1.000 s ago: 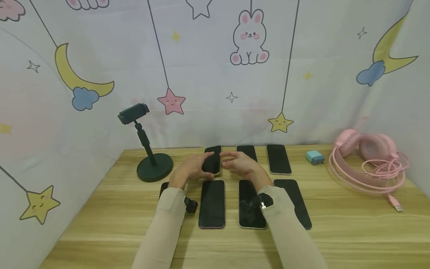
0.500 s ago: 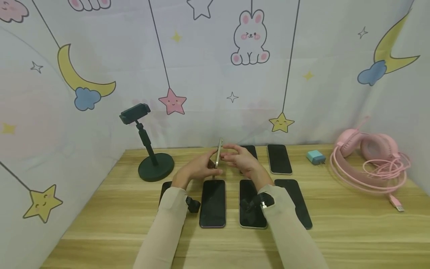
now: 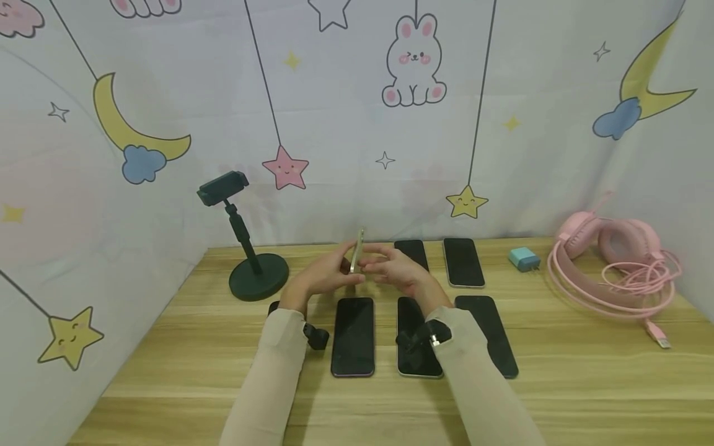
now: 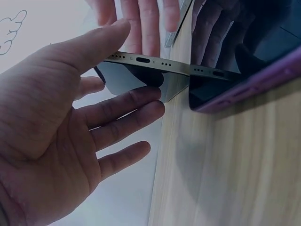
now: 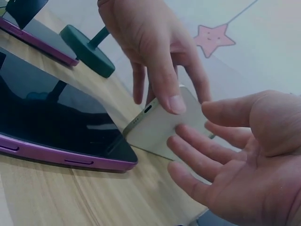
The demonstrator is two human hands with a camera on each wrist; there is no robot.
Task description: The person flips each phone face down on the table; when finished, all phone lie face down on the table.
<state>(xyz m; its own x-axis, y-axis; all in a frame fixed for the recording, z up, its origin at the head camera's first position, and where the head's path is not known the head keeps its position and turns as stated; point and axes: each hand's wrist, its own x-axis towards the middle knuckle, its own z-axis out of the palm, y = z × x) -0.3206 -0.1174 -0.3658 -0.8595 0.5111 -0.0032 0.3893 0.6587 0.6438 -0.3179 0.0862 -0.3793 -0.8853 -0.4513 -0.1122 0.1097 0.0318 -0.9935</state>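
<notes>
My left hand (image 3: 320,272) pinches a smartphone (image 3: 356,251) between thumb and fingers at the back of the table. The phone stands tipped up on its edge, with a gold-toned frame. In the right wrist view its pale back (image 5: 157,129) faces my right hand (image 5: 263,162), and the left thumb presses on that back. Its dark screen side (image 4: 124,77) and charging port show in the left wrist view. My right hand's fingers are spread loosely by the pale back; whether they touch it I cannot tell. Just in front lies a black-screened phone with a purple frame (image 3: 353,337).
Several other phones lie screen up, including one under the right wrist (image 3: 415,347), a dark one (image 3: 493,337) and a back-row one (image 3: 463,263). A green phone stand (image 3: 258,277) is left. A blue charger plug (image 3: 524,260) and pink headphones (image 3: 627,248) are right.
The phone lay flat between the hands a second ago. My left hand has tipped it up onto its edge, and it has since shifted slightly left, with the right fingers following.
</notes>
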